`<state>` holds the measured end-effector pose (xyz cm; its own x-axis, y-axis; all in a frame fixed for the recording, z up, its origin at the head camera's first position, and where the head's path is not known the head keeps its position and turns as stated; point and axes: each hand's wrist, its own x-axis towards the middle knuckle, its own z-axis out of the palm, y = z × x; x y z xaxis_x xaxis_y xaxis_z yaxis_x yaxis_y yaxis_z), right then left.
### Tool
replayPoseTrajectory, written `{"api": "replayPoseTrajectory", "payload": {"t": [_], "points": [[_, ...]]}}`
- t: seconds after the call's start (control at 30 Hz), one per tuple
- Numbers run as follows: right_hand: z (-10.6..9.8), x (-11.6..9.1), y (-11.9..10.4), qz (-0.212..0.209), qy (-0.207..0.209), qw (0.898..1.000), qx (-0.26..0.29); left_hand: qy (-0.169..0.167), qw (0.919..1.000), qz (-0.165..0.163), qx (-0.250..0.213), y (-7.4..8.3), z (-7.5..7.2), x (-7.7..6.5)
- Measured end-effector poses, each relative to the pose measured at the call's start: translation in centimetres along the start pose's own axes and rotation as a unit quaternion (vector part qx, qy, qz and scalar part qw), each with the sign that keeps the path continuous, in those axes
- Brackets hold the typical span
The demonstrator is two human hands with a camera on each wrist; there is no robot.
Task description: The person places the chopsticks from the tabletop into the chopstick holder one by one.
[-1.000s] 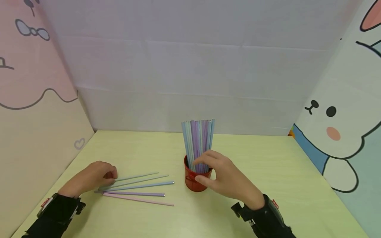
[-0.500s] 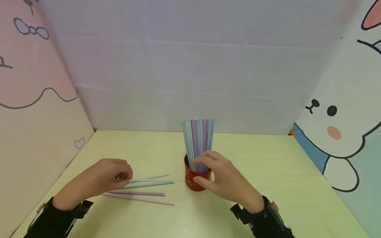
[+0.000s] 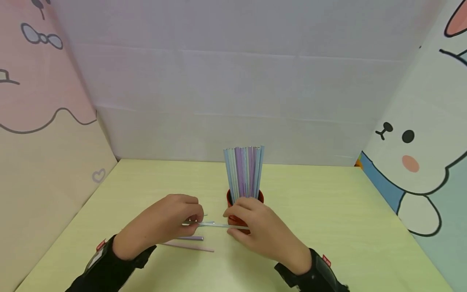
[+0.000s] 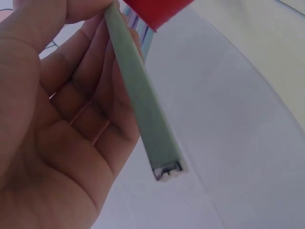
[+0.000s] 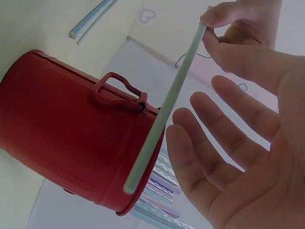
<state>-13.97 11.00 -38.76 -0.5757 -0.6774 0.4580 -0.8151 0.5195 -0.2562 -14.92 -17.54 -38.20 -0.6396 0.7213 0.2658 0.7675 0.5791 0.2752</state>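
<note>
Between thumb and fingers, my left hand [image 3: 164, 219] pinches a thin, straight pale green stick [image 4: 138, 90], held roughly level and pointing right. Its free end reaches in front of a red metal cup [image 5: 71, 124] with a small side handle. My right hand [image 3: 260, 227] is by the cup, fingers and thumb spread on either side of the stick, partly covering the cup in the head view. In the cup stands a bunch of blue, green and purple sticks [image 3: 242, 170]. A purple stick [image 3: 191, 238] and a pink stick [image 3: 189, 246] lie on the table below my left hand.
The pale yellow table [image 3: 328, 211] has a white wall [image 3: 233, 89] behind it. Cartoon-printed panels stand at both sides. A blue stick [image 5: 90, 19] lies on the table beside a thinner one, both mostly hidden by my left hand in the head view.
My left hand has lifted a pale green stick from the lying group and carried it right to the cup. My right hand has come slightly nearer, down and left.
</note>
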Motion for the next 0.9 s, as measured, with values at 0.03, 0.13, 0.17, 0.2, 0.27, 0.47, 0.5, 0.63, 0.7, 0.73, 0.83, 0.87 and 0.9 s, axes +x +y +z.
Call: {"api": "replayPoseTrajectory", "payload": {"t": [0.03, 0.13, 0.17, 0.2, 0.27, 0.47, 0.5, 0.63, 0.7, 0.73, 0.83, 0.87, 0.9], "points": [[0.1, 0.0, 0.0, -0.002, 0.001, 1.0, -0.005, 0.001, 1.0, 0.004, -0.002, 0.3, 0.1, 0.4], [0.5, -0.1, -0.1, -0.007, 0.007, 1.0, -0.02, 0.012, 0.9998, 0.017, -0.005, 1.2, 0.5, 1.5], [0.6, -0.1, -0.1, -0.008, 0.01, 1.0, -0.025, 0.017, 0.9996, 0.022, -0.005, 1.5, 0.6, 1.8], [0.7, -0.1, -0.1, -0.009, 0.013, 0.999, -0.029, 0.023, 0.9994, 0.026, -0.005, 1.7, 0.8, 2.1], [0.8, -0.1, -0.2, -0.01, 0.017, 0.999, -0.036, 0.032, 0.999, 0.031, -0.006, 2.2, 1.1, 2.6], [1.0, -0.1, -0.2, -0.002, 0.024, 0.998, -0.051, 0.054, 0.9976, 0.04, -0.013, 3.0, 1.8, 3.9], [1.0, -0.1, -0.2, 0.0, 0.025, 0.998, -0.055, 0.058, 0.9974, 0.039, -0.014, 3.0, 1.9, 4.0], [1.0, -0.1, -0.2, -0.001, 0.022, 0.998, -0.062, 0.069, 0.9968, 0.031, -0.024, 3.3, 2.2, 4.2], [1.0, -0.1, -0.1, -0.004, 0.019, 0.998, -0.063, 0.071, 0.9967, 0.028, -0.028, 3.4, 2.3, 4.3], [1.0, 0.0, -0.1, -0.006, 0.018, 0.998, -0.066, 0.07, 0.9968, 0.025, -0.03, 3.4, 2.4, 4.3], [1.0, 0.1, 0.1, -0.01, 0.015, 0.997, -0.078, 0.065, 0.9972, 0.021, -0.03, 3.4, 2.5, 4.3], [0.9, 0.1, 0.1, -0.01, 0.014, 0.996, -0.082, 0.062, 0.9973, 0.019, -0.034, 3.4, 2.4, 4.3], [0.8, 0.1, 0.2, -0.01, 0.015, 0.996, -0.085, 0.059, 0.9973, 0.015, -0.04, 3.3, 2.4, 4.3]]}}
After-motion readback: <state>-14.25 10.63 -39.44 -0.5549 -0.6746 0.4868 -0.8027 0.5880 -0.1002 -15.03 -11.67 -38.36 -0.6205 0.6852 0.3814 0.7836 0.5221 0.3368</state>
